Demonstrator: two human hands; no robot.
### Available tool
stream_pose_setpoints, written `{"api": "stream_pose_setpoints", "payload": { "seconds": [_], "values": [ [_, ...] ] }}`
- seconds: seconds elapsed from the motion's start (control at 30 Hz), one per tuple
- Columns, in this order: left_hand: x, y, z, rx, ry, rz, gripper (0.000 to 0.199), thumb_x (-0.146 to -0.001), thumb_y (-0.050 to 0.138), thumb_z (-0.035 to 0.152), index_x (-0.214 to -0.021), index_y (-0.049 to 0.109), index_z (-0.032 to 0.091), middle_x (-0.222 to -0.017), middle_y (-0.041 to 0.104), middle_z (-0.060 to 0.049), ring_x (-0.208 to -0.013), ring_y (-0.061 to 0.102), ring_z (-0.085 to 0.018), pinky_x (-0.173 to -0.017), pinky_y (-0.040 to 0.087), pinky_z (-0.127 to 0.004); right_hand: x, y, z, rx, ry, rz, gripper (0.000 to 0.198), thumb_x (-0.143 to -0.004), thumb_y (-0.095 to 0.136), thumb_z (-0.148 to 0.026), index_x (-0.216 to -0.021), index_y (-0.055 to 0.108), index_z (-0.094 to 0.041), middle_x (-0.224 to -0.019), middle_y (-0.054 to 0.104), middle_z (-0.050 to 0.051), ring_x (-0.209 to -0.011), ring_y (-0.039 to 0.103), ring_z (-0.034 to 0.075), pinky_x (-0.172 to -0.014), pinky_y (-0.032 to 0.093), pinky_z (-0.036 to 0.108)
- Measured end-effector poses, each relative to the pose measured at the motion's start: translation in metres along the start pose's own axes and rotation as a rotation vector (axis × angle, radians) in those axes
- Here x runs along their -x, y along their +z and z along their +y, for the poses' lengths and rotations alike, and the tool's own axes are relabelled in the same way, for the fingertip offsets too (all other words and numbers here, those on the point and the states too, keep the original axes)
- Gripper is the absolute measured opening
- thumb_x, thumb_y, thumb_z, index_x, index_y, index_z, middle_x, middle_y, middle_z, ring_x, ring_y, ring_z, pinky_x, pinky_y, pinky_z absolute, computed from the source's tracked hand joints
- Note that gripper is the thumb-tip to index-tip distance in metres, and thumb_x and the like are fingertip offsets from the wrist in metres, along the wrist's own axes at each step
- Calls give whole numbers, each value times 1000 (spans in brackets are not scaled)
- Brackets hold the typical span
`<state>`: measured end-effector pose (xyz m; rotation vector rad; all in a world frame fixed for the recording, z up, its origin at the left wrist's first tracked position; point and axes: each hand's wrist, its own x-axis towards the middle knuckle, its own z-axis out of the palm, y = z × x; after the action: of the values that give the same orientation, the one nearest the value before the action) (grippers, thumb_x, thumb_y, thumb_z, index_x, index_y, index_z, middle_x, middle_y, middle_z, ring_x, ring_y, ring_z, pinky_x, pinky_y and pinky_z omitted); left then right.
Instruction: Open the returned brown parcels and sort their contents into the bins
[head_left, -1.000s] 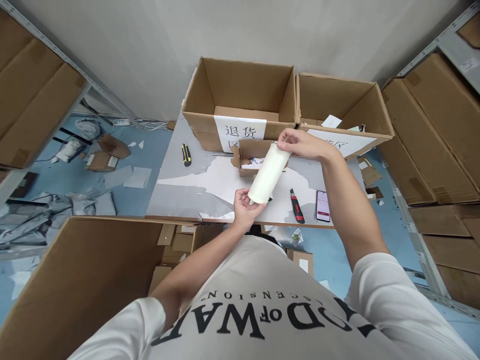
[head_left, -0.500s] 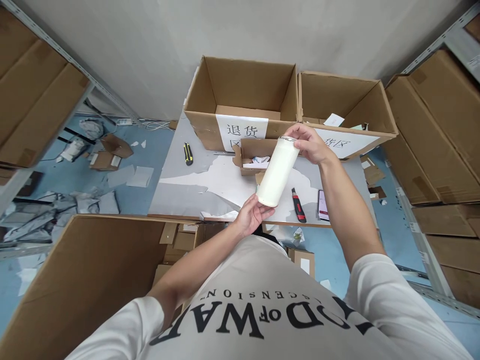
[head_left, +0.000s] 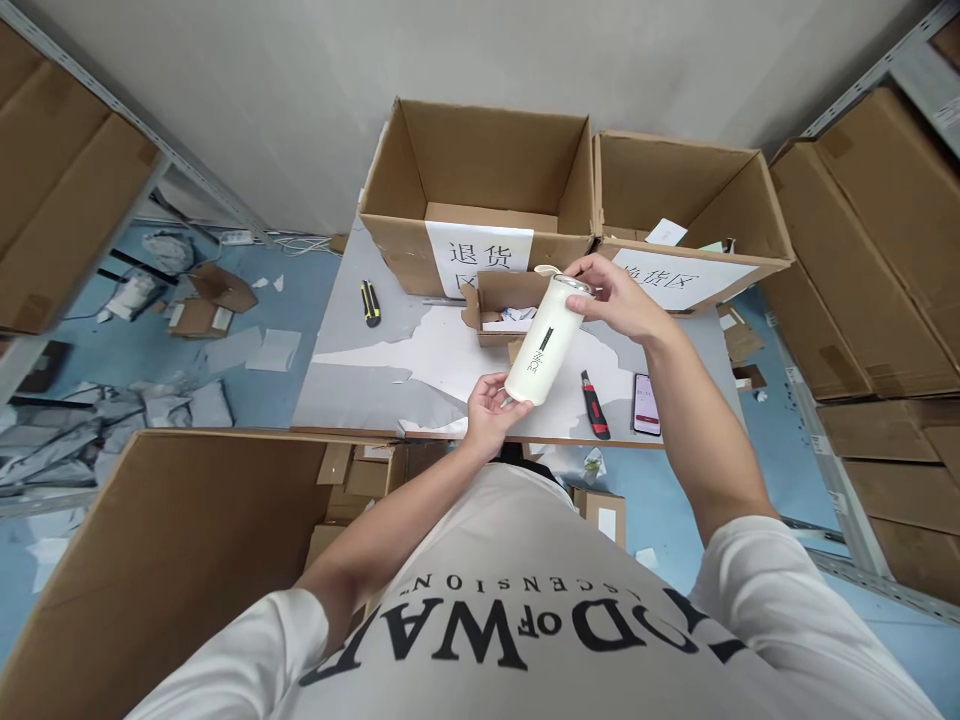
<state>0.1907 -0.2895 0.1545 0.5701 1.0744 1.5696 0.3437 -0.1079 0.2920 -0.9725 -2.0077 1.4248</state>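
A cream-white thermos bottle [head_left: 546, 340] with dark lettering on its side is tilted above the table, its metal-rimmed top toward the upper right. My right hand [head_left: 607, 292] grips it near the top, thumb on the front. At the bottom end, my left hand [head_left: 491, 408] holds the base between thumb and fingers. A pale loop shows at the bottle's top. Just behind the bottle stands a small open cardboard box [head_left: 510, 292] with crumpled white paper inside. A red and black utility knife [head_left: 595, 406] lies right of the bottle.
Two large open cartons, the left carton [head_left: 405, 245] and the right carton [head_left: 776, 250], stand along the back with paper labels. A yellow and black cutter [head_left: 370, 304] and a phone [head_left: 646, 405] lie on the table [head_left: 337, 395]. A big carton [head_left: 210, 520] is at lower left.
The bottle has been turned about its length, so its lettering and the loop at its top now show. My left hand has shifted its grip on the base.
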Motion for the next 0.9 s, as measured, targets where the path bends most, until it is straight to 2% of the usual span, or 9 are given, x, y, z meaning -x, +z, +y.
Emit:
{"api": "stream_pose_setpoints", "payload": {
  "seconds": [0.07, 0.13, 0.2, 0.27, 0.43, 0.57, 0.7, 0.8, 0.9],
  "values": [
    [-7, -10, -1, -72, 45, -12, 68, -51, 89, 32, -108, 52, 24, -119, 58, -8, -112, 59, -24, -99, 44, -45, 4, -1, -1, 7, -31, 55, 55, -62, 77, -62, -101, 58, -28, -103, 61, 4, -93, 58, 23, -70, 52, 34],
    [-17, -24, -3, -211, 104, 13, 83, -45, 91, 32, -117, 51, 26, -132, 51, -10, -124, 50, -27, -106, 38, -46, 9, -5, 4, 9, -67, 171, 58, -63, 75, -64, -106, 55, -30, -106, 60, 4, -95, 58, 23, -68, 52, 33],
    [-28, -36, -9, -371, 131, 31, 99, -38, 94, 31, -126, 48, 25, -141, 43, -13, -133, 42, -32, -111, 31, -49, 18, -6, 16, -3, -89, 285, 62, -65, 72, -67, -112, 51, -32, -110, 57, 4, -95, 58, 23, -65, 51, 31],
    [-39, -43, -19, -483, 123, 5, 105, -36, 94, 32, -130, 47, 22, -142, 43, -16, -135, 39, -35, -113, 27, -52, 29, -3, 35, -33, -98, 367, 63, -66, 70, -67, -114, 47, -34, -111, 55, 4, -93, 58, 22, -59, 49, 29],
    [-60, -39, -51, -496, 95, -68, 90, -53, 87, 29, -132, 46, 20, -129, 56, -14, -128, 48, -32, -112, 30, -52, 58, 30, 95, -109, -67, 518, 57, -68, 68, -62, -108, 44, -31, -108, 52, 4, -92, 56, 21, -57, 47, 27],
    [-64, -38, -63, -437, 51, -72, 76, -58, 80, 21, -127, 48, 20, -130, 56, -13, -125, 51, -28, -108, 36, -47, 76, 51, 125, -175, -18, 623, 51, -70, 67, -58, -106, 42, -32, -108, 50, 3, -93, 55, 20, -59, 48, 28],
    [-64, -43, -64, -470, 49, -93, 72, -58, 78, 18, -124, 50, 18, -131, 54, -14, -127, 49, -28, -110, 33, -45, 85, 48, 128, -147, -35, 641, 50, -69, 70, -54, -105, 43, -31, -107, 50, 3, -98, 55, 21, -71, 52, 32],
    [-64, -45, -67, -518, 23, -129, 65, -69, 67, 17, -129, 45, 16, -130, 53, -14, -127, 48, -28, -110, 35, -46, 88, 39, 121, -88, -112, 638, 49, -69, 73, -49, -104, 47, -30, -107, 51, 4, -103, 55, 21, -86, 50, 35],
    [-63, -45, -73, -664, 30, -167, 60, -75, 55, 14, -134, 40, 14, -133, 49, -16, -129, 46, -27, -112, 33, -47, 90, 35, 116, -43, -189, 629, 47, -69, 75, -45, -104, 49, -27, -104, 52, 4, -100, 56, 20, -91, 47, 35]
  ]
}}
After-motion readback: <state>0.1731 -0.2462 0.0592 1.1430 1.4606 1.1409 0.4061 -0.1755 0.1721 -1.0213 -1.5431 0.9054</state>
